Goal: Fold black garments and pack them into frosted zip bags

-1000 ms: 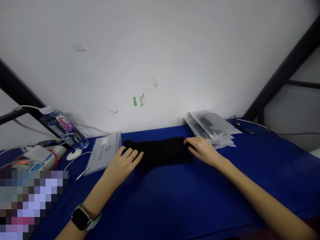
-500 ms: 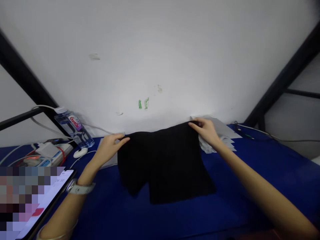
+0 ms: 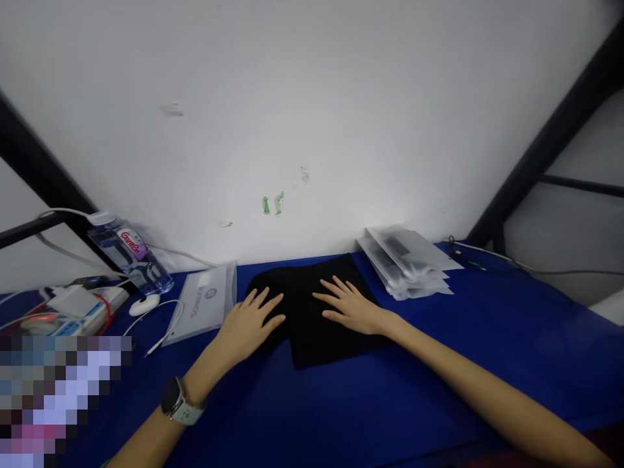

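A black cloth garment (image 3: 312,338), shaped like shorts, lies spread on the blue table surface (image 3: 331,416) near the wall. My left hand (image 3: 251,325) rests on its left part with the fingers spread. On the right part lies my right hand (image 3: 353,305), flat and with its fingers apart. Neither hand grips the fabric. Left of the garment is a clear plastic bag (image 3: 205,302) with grey print. A stack of frosted plastic bags (image 3: 407,260) sits to its right, close to the wall.
At the left stand a water bottle (image 3: 131,253), a white earphone case (image 3: 145,305) with a cable, and a power strip (image 3: 104,309) with tangled cords. A pixelated screen fills the lower left corner. Black metal bars (image 3: 531,156) flank the white wall; a thin cable runs along the right.
Both hands have let go of the garment's top edge and now lie open on it. The cloth has come down flat on the table, uncovering the printed bag and the stack.
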A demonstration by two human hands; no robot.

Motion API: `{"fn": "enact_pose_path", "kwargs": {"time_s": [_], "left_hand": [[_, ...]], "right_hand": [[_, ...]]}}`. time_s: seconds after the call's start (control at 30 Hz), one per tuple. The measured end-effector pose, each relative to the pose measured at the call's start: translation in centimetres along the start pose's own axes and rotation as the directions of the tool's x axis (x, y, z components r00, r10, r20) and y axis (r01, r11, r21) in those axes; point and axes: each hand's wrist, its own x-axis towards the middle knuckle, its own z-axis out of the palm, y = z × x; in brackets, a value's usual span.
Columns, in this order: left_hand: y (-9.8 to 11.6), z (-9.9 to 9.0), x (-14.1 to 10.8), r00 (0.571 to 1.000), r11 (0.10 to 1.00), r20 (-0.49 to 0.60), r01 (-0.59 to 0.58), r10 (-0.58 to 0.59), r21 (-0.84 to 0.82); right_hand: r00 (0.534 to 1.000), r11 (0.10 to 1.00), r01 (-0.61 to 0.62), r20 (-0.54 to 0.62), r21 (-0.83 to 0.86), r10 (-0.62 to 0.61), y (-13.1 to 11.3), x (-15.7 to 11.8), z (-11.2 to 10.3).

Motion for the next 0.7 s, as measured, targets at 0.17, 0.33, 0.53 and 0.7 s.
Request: {"fn": "enact_pose_path", "kwargs": {"time_s": [0.17, 0.33, 0.53, 0.7], "left_hand": [[-0.5, 2.8, -0.6, 1.000, 0.996, -0.003, 0.013, -0.013, 0.083], [-1.0, 3.8, -0.4, 0.996, 0.996, -0.088, 0.024, -0.017, 0.082], [-0.6, 3.7, -0.5, 0.994, 0.995, -0.105, 0.034, -0.024, 0.095], [-0.4, 3.4, -0.3, 0.996, 0.992, -0.083, 0.041, -0.031, 0.119]], "right_hand": [[0.990, 0.996, -0.024, -0.140, -0.087, 0.012, 1.0, 1.0, -0.1], [0.841, 0.877, -0.362, -0.517, -0.315, 0.161, 4.2, -1.0, -4.2], [0.726, 0.687, -0.643, -0.556, -0.339, 0.405, 7.8, -4.4, -6.1], [0.727, 0.675, -0.656, -0.524, -0.338, 0.444, 7.2, -4.1, -6.4]]}}
